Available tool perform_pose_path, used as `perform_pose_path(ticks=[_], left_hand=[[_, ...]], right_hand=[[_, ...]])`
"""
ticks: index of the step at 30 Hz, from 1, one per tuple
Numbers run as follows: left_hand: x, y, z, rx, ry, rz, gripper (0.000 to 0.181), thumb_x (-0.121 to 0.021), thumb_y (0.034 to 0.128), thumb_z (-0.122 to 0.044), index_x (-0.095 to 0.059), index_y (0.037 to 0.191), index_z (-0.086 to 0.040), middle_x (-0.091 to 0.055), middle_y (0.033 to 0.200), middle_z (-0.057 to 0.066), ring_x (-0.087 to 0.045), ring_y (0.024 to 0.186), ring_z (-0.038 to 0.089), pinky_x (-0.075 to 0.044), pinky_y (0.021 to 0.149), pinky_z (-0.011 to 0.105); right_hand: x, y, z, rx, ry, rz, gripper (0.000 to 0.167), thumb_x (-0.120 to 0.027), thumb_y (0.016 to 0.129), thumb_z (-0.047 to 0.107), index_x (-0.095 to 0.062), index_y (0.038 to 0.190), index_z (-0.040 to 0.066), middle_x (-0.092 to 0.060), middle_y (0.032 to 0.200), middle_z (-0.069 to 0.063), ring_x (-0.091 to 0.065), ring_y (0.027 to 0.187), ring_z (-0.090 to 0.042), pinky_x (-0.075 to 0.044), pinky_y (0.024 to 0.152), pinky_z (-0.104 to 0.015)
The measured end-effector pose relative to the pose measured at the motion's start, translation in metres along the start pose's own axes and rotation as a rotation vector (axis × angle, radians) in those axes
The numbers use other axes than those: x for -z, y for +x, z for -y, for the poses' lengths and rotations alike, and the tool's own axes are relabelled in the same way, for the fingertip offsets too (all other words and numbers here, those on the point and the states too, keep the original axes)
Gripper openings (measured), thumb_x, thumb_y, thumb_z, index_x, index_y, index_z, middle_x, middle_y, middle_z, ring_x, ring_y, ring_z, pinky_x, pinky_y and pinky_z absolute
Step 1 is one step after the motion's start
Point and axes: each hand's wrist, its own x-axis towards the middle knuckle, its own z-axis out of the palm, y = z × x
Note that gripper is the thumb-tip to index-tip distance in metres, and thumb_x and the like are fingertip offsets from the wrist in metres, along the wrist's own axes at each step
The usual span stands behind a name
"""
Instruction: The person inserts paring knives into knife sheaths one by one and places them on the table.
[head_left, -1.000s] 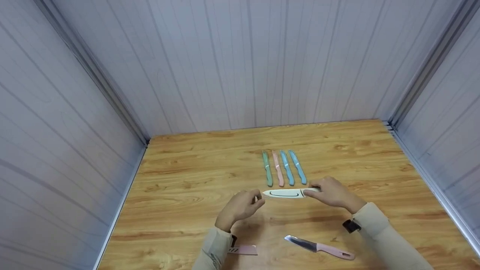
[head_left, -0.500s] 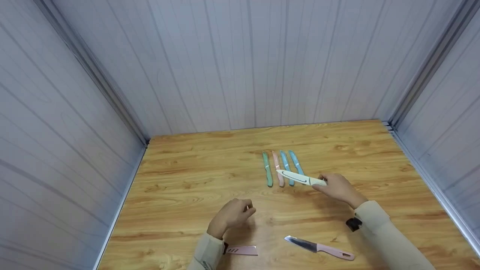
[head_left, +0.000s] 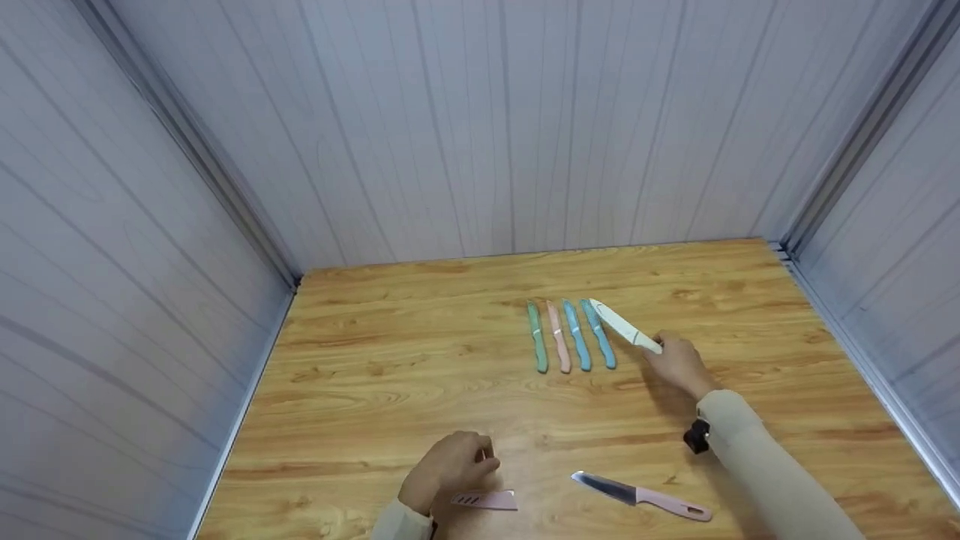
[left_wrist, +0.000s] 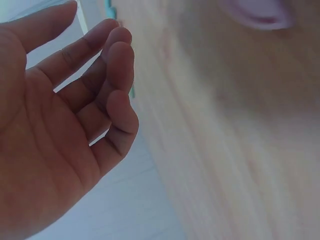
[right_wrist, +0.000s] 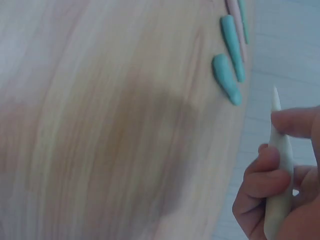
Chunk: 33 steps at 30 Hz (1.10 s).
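My right hand (head_left: 677,365) grips a white knife in a white sheath (head_left: 619,322) by its handle. Its tip points up and left, close to the right-hand blue knife (head_left: 602,341). In the right wrist view, thumb and fingers wrap the white handle (right_wrist: 279,200). My left hand (head_left: 448,466) holds nothing and hovers just above a pink knife sheath (head_left: 491,500); the left wrist view shows its fingers (left_wrist: 120,67) loosely curled. Right of that sheath lies a pink knife (head_left: 667,503) with its dark blade bare, pointing left.
Beside the right-hand blue knife, a second blue knife (head_left: 577,337), a pink knife (head_left: 558,337) and a green knife (head_left: 537,339) lie in a row, handles toward me. The wooden table (head_left: 360,390) is bounded by panelled walls (head_left: 465,127) at back and sides.
My right hand has carried the sheathed white knife away from the left hand, to the row's right side, turning it from level to slanting. My left hand has drawn back toward the pink sheath.
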Motion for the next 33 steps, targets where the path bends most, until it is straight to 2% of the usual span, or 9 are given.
perform_pose_path(ticks=[6,12,19,26,29,33], left_hand=[[-0.017,-0.018,0.003,-0.065,0.065,0.020,0.018,-0.066,0.0868,-0.033,-0.069,0.087,-0.015,-0.052,0.077,-0.014,-0.047,0.068,0.001,-0.043,0.062,0.021],[-0.027,-0.029,0.003,-0.091,0.084,0.047,0.021,-0.075,0.0801,-0.033,-0.069,0.092,-0.018,-0.051,0.081,-0.015,-0.044,0.068,-0.001,-0.041,0.062,0.018],[-0.035,-0.033,0.007,-0.090,0.072,0.056,0.027,-0.078,0.0726,-0.019,-0.068,0.098,-0.019,-0.050,0.086,-0.016,-0.044,0.073,0.000,-0.041,0.068,0.019],[-0.039,-0.030,0.011,-0.125,0.133,0.036,0.021,-0.077,0.0782,-0.018,-0.068,0.097,-0.019,-0.051,0.084,-0.015,-0.044,0.071,-0.001,-0.041,0.066,0.018],[-0.040,-0.028,0.012,-0.138,0.144,0.010,0.018,-0.077,0.0790,-0.019,-0.069,0.095,-0.019,-0.049,0.082,-0.015,-0.042,0.070,0.000,-0.040,0.064,0.018],[-0.042,-0.027,0.014,-0.200,0.167,-0.050,0.014,-0.076,0.0795,-0.017,-0.071,0.092,-0.019,-0.050,0.084,-0.012,-0.041,0.072,0.002,-0.038,0.064,0.017]], right_hand=[[-0.009,0.010,-0.007,-0.062,-0.022,-0.014,0.031,-0.050,0.096,0.022,-0.054,0.111,-0.005,-0.056,0.085,-0.015,-0.051,0.068,-0.024,-0.041,0.059,-0.036],[-0.018,0.020,-0.007,-0.081,-0.026,-0.017,0.035,-0.050,0.097,0.026,-0.052,0.111,-0.006,-0.057,0.094,-0.020,-0.052,0.077,-0.029,-0.042,0.066,-0.041],[-0.026,0.027,-0.009,-0.114,0.000,-0.035,0.029,-0.048,0.096,0.020,-0.050,0.108,-0.006,-0.055,0.089,-0.018,-0.052,0.075,-0.029,-0.041,0.066,-0.042],[-0.032,0.031,0.000,-0.128,-0.038,-0.062,0.031,-0.050,0.096,0.023,-0.051,0.108,-0.006,-0.053,0.091,-0.022,-0.053,0.077,-0.033,-0.042,0.067,-0.046],[-0.034,0.033,0.004,-0.136,-0.068,-0.059,0.031,-0.050,0.096,0.025,-0.052,0.105,-0.005,-0.054,0.090,-0.022,-0.053,0.075,-0.032,-0.042,0.065,-0.045],[-0.037,0.036,0.005,-0.146,-0.098,-0.050,0.030,-0.049,0.095,0.024,-0.052,0.102,-0.005,-0.055,0.088,-0.021,-0.054,0.076,-0.033,-0.043,0.064,-0.045]])
